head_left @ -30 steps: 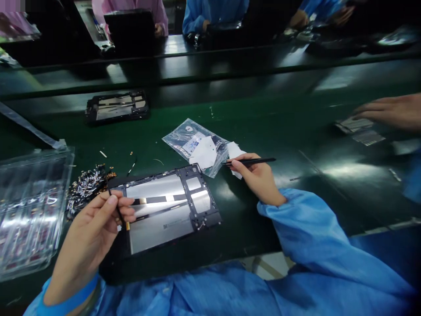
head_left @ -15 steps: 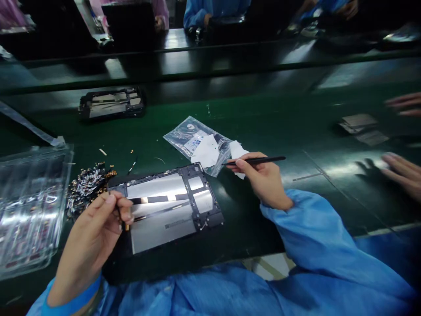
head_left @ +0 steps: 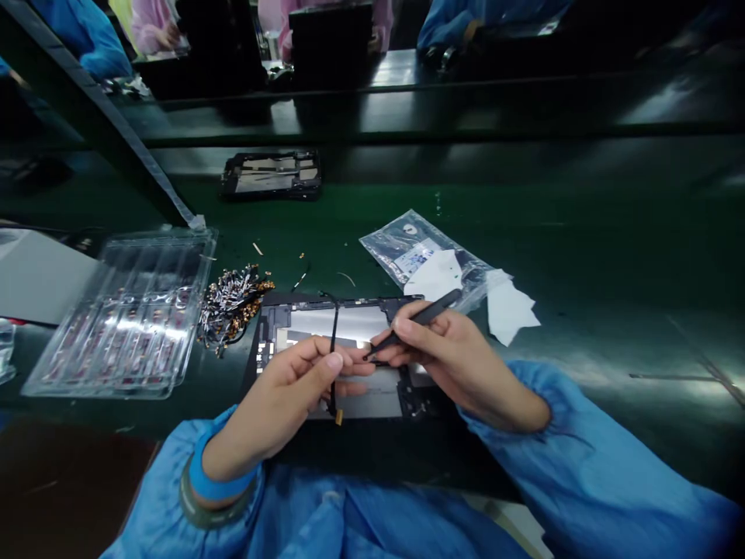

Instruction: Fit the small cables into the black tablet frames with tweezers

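Between the thumb and fingers of my left hand (head_left: 296, 376) is a thin black flex cable (head_left: 334, 322) with a gold connector (head_left: 338, 417) at its lower end. My right hand (head_left: 445, 345) grips black tweezers (head_left: 429, 312), whose tip meets the left fingertips. Something tiny may be at that tip, but I cannot make it out. Both hands are above an opened tablet housing (head_left: 381, 394) with a silvery inner plate and black frame. My fingers cover part of its middle and right side.
To the left lie a heap of small cables (head_left: 230, 307) and a clear compartment tray (head_left: 122, 326). Behind the tablet are a plastic bag (head_left: 401, 244) and white paper pieces (head_left: 509, 307). Stacked housings (head_left: 272, 175) sit farther back. Co-workers (head_left: 494, 19) are across the bench.
My hands have come together over the tablet, the tweezers moving from the white paper to the left fingertips. The view has swung left, and the other person's hands at right are out of frame.
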{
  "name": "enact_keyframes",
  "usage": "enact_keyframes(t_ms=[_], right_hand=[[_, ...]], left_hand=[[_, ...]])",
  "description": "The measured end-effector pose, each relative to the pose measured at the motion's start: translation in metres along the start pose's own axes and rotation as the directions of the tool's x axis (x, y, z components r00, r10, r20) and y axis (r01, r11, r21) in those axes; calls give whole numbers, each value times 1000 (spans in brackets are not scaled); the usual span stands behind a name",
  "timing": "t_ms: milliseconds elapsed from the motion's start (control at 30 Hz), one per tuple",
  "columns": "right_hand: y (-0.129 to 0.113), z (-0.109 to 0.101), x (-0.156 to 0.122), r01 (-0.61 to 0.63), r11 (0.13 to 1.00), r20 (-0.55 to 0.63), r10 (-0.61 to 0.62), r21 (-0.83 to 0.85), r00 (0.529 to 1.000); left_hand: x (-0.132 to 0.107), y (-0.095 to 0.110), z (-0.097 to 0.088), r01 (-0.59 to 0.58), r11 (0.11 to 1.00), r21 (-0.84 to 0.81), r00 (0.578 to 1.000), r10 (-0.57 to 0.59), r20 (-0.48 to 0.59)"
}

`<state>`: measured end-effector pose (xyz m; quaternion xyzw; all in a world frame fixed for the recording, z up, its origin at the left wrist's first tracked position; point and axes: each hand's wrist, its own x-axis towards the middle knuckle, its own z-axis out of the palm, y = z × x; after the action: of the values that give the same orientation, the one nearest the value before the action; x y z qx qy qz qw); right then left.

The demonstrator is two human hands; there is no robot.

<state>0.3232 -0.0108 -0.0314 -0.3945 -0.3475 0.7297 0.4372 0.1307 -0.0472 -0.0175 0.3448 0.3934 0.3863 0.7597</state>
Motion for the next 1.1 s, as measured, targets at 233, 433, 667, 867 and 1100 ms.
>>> enact_keyframes(t_ms=[233, 433, 667, 867, 1100], right_hand=[[3, 1, 2, -172, 982, -26, 174, 83, 984], [-8, 1, 9, -102, 995, -69, 100, -16, 993], [-1, -1, 50, 176, 874, -138, -263, -453, 955], [13, -2, 62, 182, 785, -104, -299, -592, 949], [14, -1, 60, 226, 714, -94, -379, -663, 921]], left_hand=[[0, 0, -1, 36, 998, -51, 999, -37, -25], [1, -5, -8, 6, 998, 59, 997, -2, -78], [0, -10, -13, -10, 992, 129, 995, 23, -98], [1, -11, -14, 9, 982, 186, 993, 13, -114], [1, -10, -11, 15, 971, 237, 992, 16, -129]])
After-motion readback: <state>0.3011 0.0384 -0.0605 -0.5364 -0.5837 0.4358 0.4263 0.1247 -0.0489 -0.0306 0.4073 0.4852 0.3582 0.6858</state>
